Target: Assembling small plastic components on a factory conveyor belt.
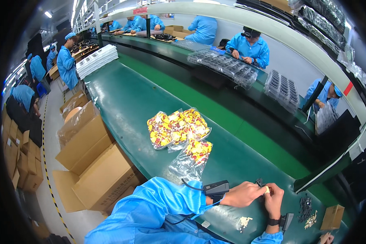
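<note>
Where both hands [243, 195] [274, 197] meet, a black part [259, 181] juts beyond them.

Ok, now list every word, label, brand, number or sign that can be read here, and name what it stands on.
No wording is copied out here; these are the places:
Open cardboard box: a row of dark printed characters along its side.
Red label on the pale overhead rail: marks too small to read.
Red strip farther right: no lettering I can make out.
</note>
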### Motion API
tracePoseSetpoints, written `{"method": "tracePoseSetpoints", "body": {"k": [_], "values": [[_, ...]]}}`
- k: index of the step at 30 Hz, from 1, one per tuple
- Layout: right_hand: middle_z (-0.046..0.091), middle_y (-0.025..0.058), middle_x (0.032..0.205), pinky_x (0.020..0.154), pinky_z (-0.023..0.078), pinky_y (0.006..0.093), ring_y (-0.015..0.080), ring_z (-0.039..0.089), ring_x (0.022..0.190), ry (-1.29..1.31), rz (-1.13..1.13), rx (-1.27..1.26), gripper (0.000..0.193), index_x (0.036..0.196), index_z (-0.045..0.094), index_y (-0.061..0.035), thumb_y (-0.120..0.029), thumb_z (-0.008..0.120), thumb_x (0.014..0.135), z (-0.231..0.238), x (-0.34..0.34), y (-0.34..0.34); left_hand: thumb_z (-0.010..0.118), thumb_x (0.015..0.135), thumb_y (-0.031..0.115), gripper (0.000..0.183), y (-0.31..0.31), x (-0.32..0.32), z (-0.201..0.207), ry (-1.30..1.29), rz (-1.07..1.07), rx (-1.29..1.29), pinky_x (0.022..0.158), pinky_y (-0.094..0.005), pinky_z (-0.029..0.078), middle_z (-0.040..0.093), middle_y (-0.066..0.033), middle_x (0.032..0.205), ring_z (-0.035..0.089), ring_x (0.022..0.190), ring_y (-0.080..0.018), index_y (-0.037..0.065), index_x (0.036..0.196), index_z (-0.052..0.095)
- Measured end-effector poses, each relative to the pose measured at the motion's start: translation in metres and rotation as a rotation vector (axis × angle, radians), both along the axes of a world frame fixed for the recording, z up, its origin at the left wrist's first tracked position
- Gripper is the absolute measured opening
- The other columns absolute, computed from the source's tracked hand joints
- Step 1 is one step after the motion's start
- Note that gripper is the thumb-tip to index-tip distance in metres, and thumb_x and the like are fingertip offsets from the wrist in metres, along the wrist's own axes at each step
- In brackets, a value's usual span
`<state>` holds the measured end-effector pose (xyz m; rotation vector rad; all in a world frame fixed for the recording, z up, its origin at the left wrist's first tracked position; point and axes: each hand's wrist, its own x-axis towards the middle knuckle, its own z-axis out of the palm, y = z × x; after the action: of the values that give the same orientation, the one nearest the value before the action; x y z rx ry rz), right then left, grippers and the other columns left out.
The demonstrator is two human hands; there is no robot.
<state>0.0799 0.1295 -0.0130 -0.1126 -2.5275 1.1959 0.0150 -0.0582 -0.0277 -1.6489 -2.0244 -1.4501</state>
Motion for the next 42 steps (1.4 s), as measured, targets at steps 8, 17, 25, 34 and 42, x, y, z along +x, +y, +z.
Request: {"method": "tracePoseSetpoints", "body": {"k": [8,17,25,34,42], "values": [[0.067,0.0171,0.077,0.062,0.051,0.0396,0.0331,0.067,0.068,0.036,0.074,0.172,0.018,0.092,0.069,-0.0035,-0.02,0.064,0.087,-0.002,-0.012,0.014,0.058,0.095,0.008,0.013,0.007,-0.016,0.001,-0.003,-0.014,0.078,0.065,-0.0436,0.053,0.067,-0.0197,0.087,0.066,0.075,-0.0372,-0.001,0.101,0.064],[0.066,0.0195,0.074,0.066,0.05,0.0504,0.0411,0.065,0.074,0.088,0.017,0.124,0.013,0.083,0.065,-0.0018,-0.012,0.059,0.081,-0.011,0.001,0.021,0.052,0.099,0.004,0.009,0.013,0.003,0.018,-0.192,0.002,-0.204,0.051,-0.0325,0.041,0.054,-0.0107,0.063,0.054,0.05,-0.0187,-0.002,0.1,0.058],[0.063,0.0217,0.068,0.065,0.048,0.0505,0.0414,0.062,0.068,0.104,0.012,0.158,0.011,0.075,0.062,0.0026,-0.007,0.058,0.077,-0.01,-0.001,0.011,0.045,0.105,0.01,0.012,0.008,-0.012,0.008,-0.517,-0.038,-0.006,0.047,-0.0223,0.036,0.042,0.0003,0.061,0.042,0.05,-0.0056,0.0,0.102,0.051],[0.064,0.0209,0.071,0.067,0.049,0.0496,0.0407,0.064,0.071,0.097,0.03,0.133,0.011,0.079,0.064,0.0018,-0.007,0.058,0.078,-0.012,-0.003,0.013,0.044,0.104,0.009,0.012,0.009,-0.001,0.024,-0.574,0.061,0.045,0.052,-0.023,0.038,0.048,-0.0016,0.062,0.044,0.054,-0.0071,0.0,0.105,0.051],[0.066,0.0211,0.074,0.069,0.05,0.0493,0.0408,0.066,0.074,0.058,0.017,0.117,0.012,0.08,0.066,0.0019,-0.006,0.059,0.076,-0.005,-0.001,0.013,0.047,0.103,0.011,0.01,0.01,-0.002,0.022,-0.601,0.026,0.104,0.052,-0.0231,0.04,0.05,-0.0026,0.061,0.048,0.054,-0.0088,0.001,0.104,0.05]]}}
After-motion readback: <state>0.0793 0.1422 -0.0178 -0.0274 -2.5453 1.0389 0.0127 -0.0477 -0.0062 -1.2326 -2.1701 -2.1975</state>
